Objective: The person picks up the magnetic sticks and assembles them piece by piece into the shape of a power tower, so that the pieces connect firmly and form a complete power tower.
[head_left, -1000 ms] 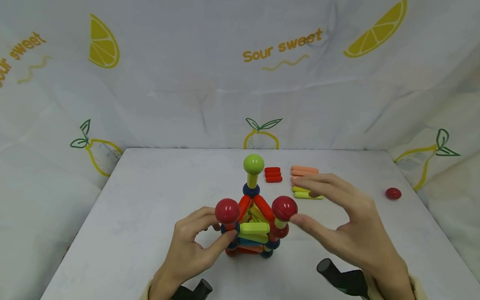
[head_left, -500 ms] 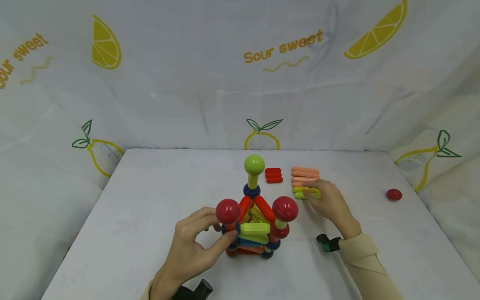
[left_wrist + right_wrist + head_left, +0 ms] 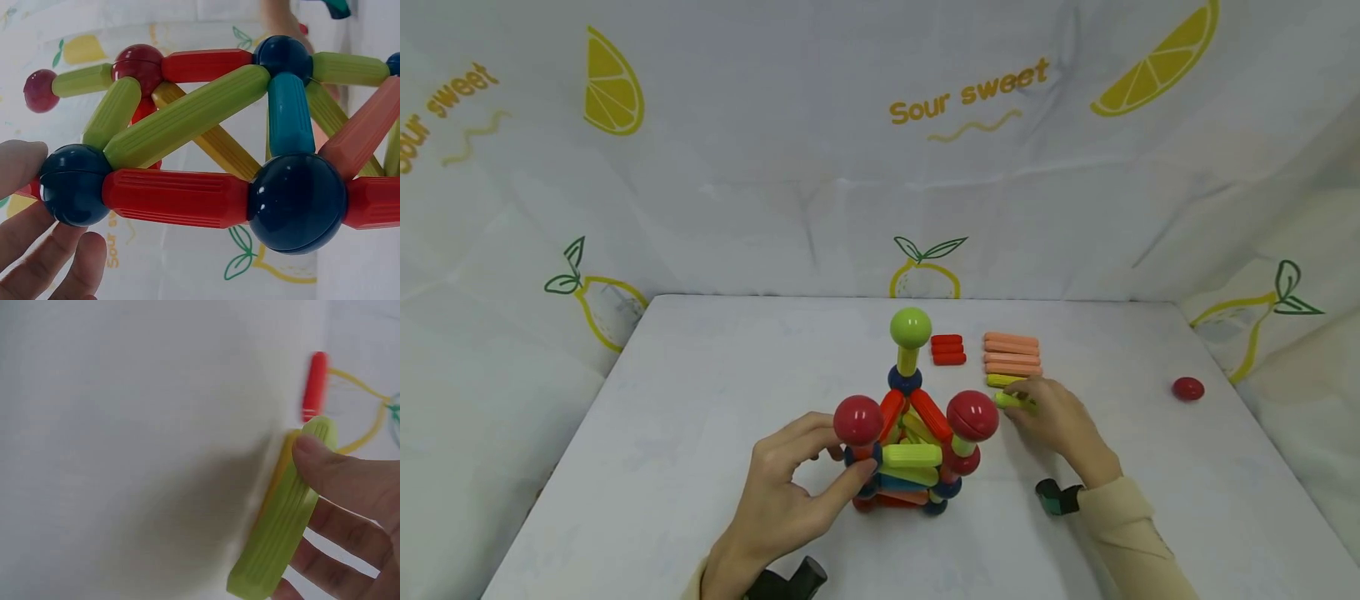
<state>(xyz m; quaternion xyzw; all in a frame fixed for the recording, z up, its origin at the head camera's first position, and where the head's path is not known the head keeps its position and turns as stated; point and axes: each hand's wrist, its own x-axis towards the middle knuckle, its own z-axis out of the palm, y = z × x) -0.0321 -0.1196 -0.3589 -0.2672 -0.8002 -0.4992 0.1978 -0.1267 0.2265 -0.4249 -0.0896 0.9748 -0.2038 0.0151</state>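
A tower of coloured sticks and balls point(image 3: 910, 442) stands mid-table, with a green ball point(image 3: 911, 327) on top and two red balls at its sides. My left hand point(image 3: 790, 492) grips its lower left corner, thumb and fingers about a dark blue ball point(image 3: 72, 184). My right hand point(image 3: 1056, 421) pinches a lime green stick point(image 3: 1013, 401) just right of the tower; in the right wrist view the thumb lies on that stick point(image 3: 284, 519), lifted off the table.
A row of orange sticks point(image 3: 1011, 354) with a yellow-green one lies behind my right hand, beside three short red sticks point(image 3: 947, 350). A loose red ball point(image 3: 1187, 388) sits near the table's right edge. Lemon-print cloth walls surround the white table point(image 3: 700, 375).
My right hand went from the tower's right red ball out to the stick row, took hold of a lime green stick and drew it back toward the tower. The left hand stayed put.
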